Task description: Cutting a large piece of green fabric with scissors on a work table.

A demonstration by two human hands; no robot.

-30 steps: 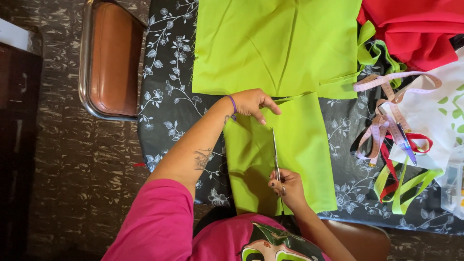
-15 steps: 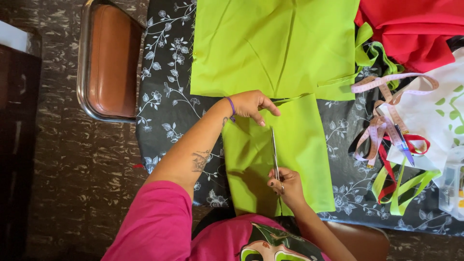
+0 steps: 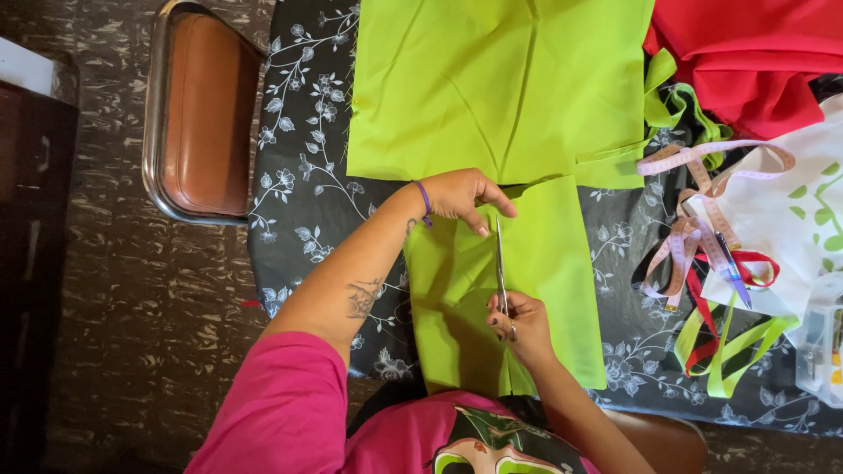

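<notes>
Right grip pinches scissors cutting green fabric; left grip presses it flat.

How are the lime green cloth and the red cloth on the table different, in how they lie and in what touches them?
The lime green cloth lies spread flat; the red cloth lies bunched in folds at the table's corner. The left hand presses the green cloth while the right hand runs scissors along it; nothing touches the red cloth. Both are plain-coloured.

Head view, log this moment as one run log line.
left hand: pressing lime green fabric flat | right hand: holding slim metal scissors, blades along the fabric's cut | surface: black floral tablecloth
</notes>
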